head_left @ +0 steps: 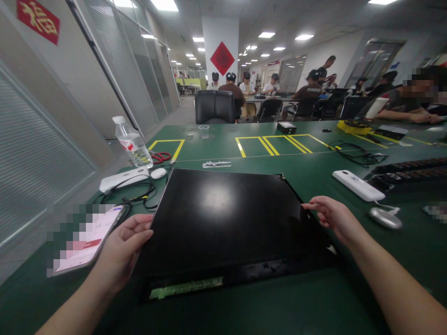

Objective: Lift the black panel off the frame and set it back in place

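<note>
Flanking the glossy black rectangular screen panel (223, 218), which lay flat on the green table mat (314, 158), I had my left hand (122, 246) loosely open against its left edge and my right hand (331, 216) touching its right edge with spread fingertips (312, 204), nothing lifted yet.

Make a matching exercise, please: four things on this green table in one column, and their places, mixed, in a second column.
1. black panel
2. water bottle
3. phone
4. grey mouse

a. right of the right hand
b. beside the left hand, screen lit
c. far left, standing upright
d. between both hands, touched at its edges

Pairs: 1-d, 2-c, 3-b, 4-a
</note>
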`<action>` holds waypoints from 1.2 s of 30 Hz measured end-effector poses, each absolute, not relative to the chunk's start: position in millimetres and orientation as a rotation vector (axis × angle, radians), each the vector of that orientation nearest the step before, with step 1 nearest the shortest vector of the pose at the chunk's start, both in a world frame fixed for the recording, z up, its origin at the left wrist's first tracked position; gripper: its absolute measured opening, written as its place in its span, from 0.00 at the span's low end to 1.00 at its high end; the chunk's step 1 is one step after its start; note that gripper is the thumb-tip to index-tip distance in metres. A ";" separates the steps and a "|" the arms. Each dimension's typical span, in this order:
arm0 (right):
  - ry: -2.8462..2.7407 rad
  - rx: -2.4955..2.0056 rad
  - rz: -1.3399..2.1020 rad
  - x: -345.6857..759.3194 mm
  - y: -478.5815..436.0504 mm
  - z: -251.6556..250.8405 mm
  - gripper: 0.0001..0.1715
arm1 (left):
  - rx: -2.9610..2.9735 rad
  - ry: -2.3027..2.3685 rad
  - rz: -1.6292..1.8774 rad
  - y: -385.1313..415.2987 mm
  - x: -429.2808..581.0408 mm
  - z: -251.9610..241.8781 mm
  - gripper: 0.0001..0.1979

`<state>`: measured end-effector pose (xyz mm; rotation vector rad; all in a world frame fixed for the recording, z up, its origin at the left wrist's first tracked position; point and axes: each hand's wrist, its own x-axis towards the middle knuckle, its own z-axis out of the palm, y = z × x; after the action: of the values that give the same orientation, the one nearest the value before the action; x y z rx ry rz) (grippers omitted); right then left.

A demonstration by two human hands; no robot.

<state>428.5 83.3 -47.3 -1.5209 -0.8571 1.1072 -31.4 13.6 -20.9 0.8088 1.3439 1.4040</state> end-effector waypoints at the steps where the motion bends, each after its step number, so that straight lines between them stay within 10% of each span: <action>1: -0.862 -1.530 1.099 428.3 83.3 -46.9 0.14 | 0.811 1.342 1.388 14.1 -32.4 -21.7 0.22; 36: -1.142 -1.742 0.927 429.2 83.2 -53.0 0.19 | 0.742 1.331 1.382 18.9 -24.4 -27.9 0.22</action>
<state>429.2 83.2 -53.0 -1.7417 -1.1423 0.9274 -24.4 18.9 -27.9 0.7420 1.3310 1.3822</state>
